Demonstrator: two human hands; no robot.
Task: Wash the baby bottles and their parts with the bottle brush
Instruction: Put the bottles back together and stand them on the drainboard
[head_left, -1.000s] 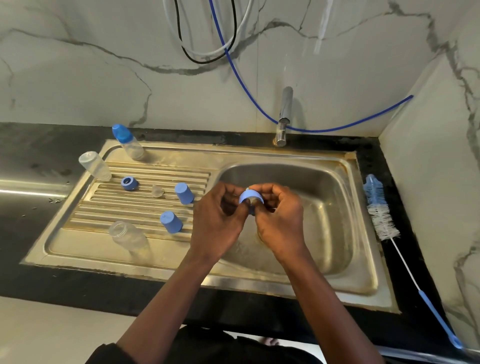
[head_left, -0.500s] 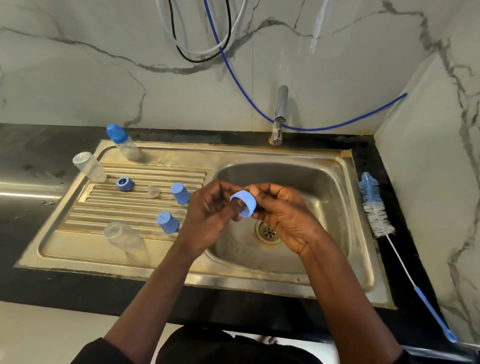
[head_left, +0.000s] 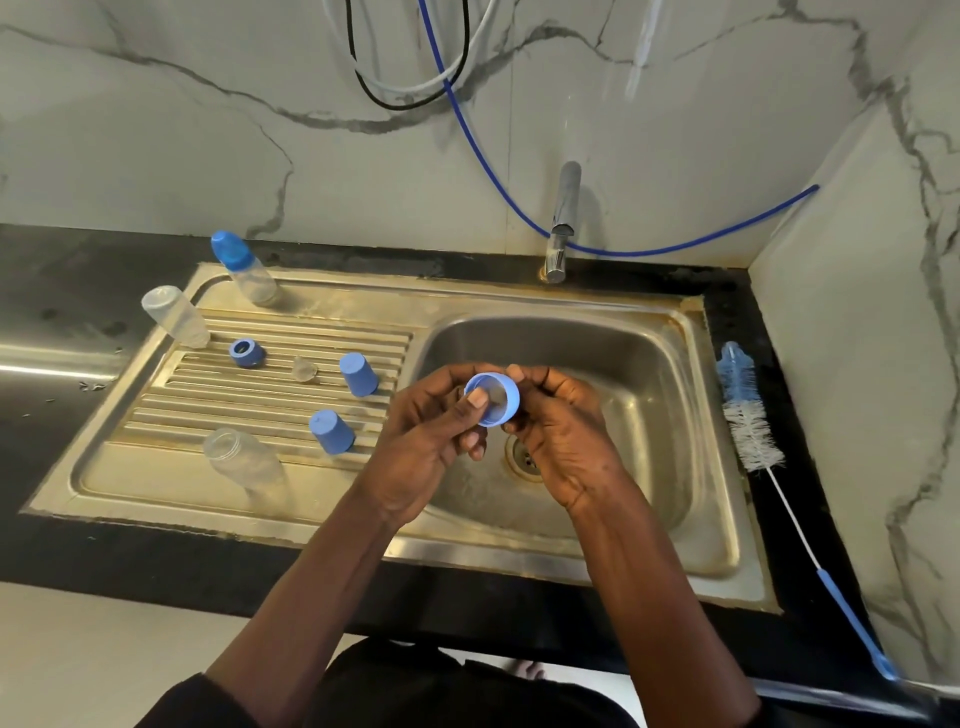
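We've got both hands, left hand (head_left: 431, 441) and right hand (head_left: 563, 441), pinching a blue ring (head_left: 492, 399) over the steel sink (head_left: 649, 364); black tabletop (head_left: 62, 395), marble walls (head_left: 156, 130).

Bare forearms, no rings or watch; dark short sleeve (head_left: 208, 696) at left upper arm; dark top.

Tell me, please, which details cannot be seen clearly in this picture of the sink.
- Head view: inside of the blue plastic screw ring, partly covered by the left hand thumb.
- Head view: right hand fingertips, hidden behind the ring.
- Head view: small clear silicone teat, too small to show detail.
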